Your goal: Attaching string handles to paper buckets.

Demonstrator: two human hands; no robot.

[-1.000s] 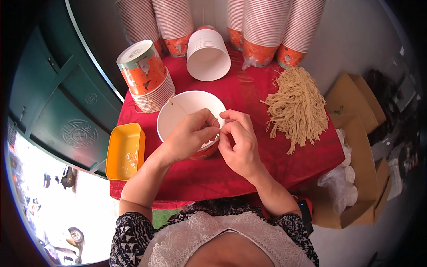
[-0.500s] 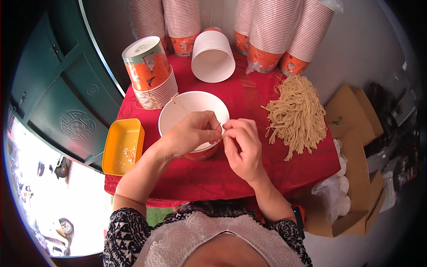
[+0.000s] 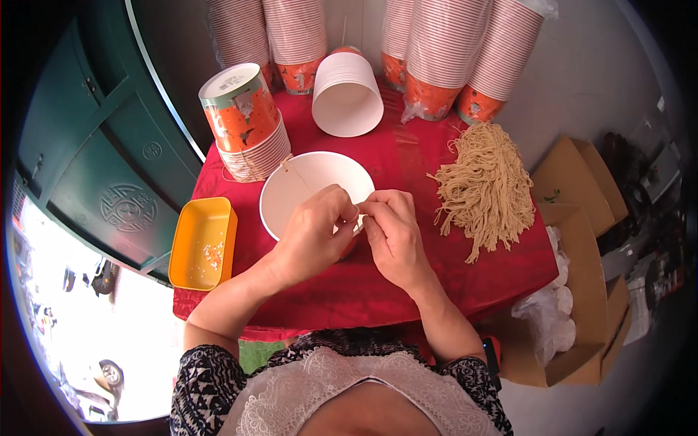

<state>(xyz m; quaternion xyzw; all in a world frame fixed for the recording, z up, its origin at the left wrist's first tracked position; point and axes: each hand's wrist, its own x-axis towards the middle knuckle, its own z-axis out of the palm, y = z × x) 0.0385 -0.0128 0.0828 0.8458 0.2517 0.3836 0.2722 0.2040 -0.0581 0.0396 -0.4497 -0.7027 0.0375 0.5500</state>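
Note:
A paper bucket (image 3: 291, 207), white inside, stands open end up on the red cloth in front of me. A thin tan string (image 3: 296, 171) hangs from a small knot at its far left rim and runs down across the inside toward my hands. My left hand (image 3: 314, 231) is closed over the near right rim, thumb and fingers pinching the string. My right hand (image 3: 396, 238) meets it there, fingertips pinched on the string too, and a small loop shows between the two. The bucket's near side is mostly hidden by my hands.
A yellow tray (image 3: 227, 243) with small white and orange bits sits at left. A heap of tan strings (image 3: 486, 192) lies at right. Behind are stacked orange buckets (image 3: 243, 120), a bucket stack on its side (image 3: 348, 102) and tall wrapped stacks (image 3: 445, 58). A cardboard box (image 3: 582, 291) stands beside the table.
My left hand has turned slightly, its knuckles higher and its fingertips lower. My right fingers have closed in toward it at the rim. The bucket stays in place.

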